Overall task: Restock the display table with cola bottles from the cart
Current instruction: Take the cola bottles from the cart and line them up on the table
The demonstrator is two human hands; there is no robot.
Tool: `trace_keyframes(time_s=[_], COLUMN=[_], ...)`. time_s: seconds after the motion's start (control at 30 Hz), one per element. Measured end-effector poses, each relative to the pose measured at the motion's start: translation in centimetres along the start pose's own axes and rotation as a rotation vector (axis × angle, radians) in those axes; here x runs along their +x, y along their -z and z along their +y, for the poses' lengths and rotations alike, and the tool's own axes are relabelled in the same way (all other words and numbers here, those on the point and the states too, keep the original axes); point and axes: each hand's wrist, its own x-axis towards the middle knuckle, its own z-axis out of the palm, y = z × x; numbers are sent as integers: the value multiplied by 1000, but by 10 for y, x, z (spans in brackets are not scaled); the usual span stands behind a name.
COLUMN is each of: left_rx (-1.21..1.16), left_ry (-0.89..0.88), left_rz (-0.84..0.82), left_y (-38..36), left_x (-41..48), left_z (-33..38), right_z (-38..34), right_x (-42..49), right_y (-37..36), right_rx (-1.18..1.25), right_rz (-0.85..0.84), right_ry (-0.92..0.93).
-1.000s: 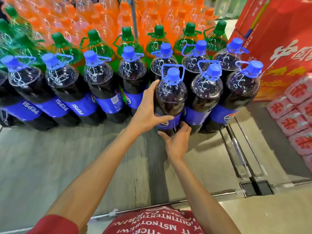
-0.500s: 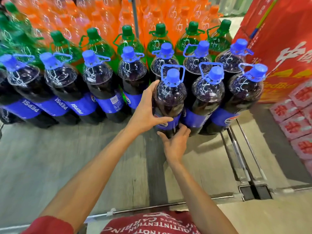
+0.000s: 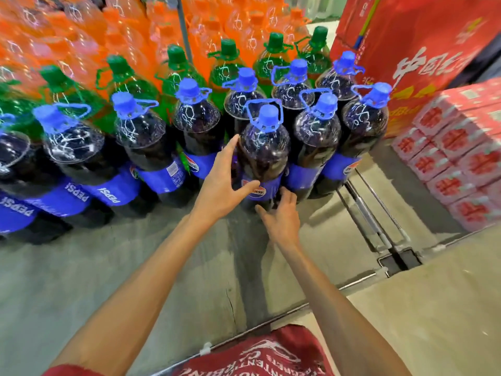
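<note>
Restocking the cola: my left hand [image 3: 222, 183] lies flat against the left flank of the front cola bottle [image 3: 264, 156], fingers straight up its shoulder and thumb stretched across the blue label. My right hand [image 3: 280, 215] works low at the bottle's foot, fingers bent round its right side and thumb splayed clear. The bottle stands upright on the grey display table [image 3: 108, 267], at the left end of the short front row and touching the neighbouring cola bottle [image 3: 315, 142]. As I judge it, one hand steadies the tall body while the other steers the base, so that a heavy, top-loaded bottle slides into line without tipping and ends with its logo facing the aisle. Behind it stand more cola, then the green bottles [image 3: 225, 66] and the orange bottles [image 3: 122, 31], with red cartons [image 3: 423, 44] to the right. I cannot pick out the cart here. Against the frames of the last second, both hands have kept to the same bottle and it has kept its place in the row. My right fingers, which lay flatter under the base, are now curled tighter against it, and my left thumb sits lower, by the logo. My head has swung, so the display leans and blurs.
</note>
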Motion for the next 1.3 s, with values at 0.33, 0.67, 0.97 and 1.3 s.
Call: trace_keyframes(time_s=[0.33,0.67,0.97,1.3], left_rx=[599,989,932,810], left_ry=[-136,-308,-626,-1045], left_rz=[-502,-807,-918,-977], left_y=[45,36,-11,-63], left_x=[-29,-67,-116,-213], left_z=[-29,8,92,178], right_z=[-4,14,26,42], right_x=[-50,-177,-278,-424], right_y=[30,79,123,158], right_rx=[-226,-622,-623,-568], right_rz=[-185,-220,-92,76], right_ry=[16,-272,-491,-812])
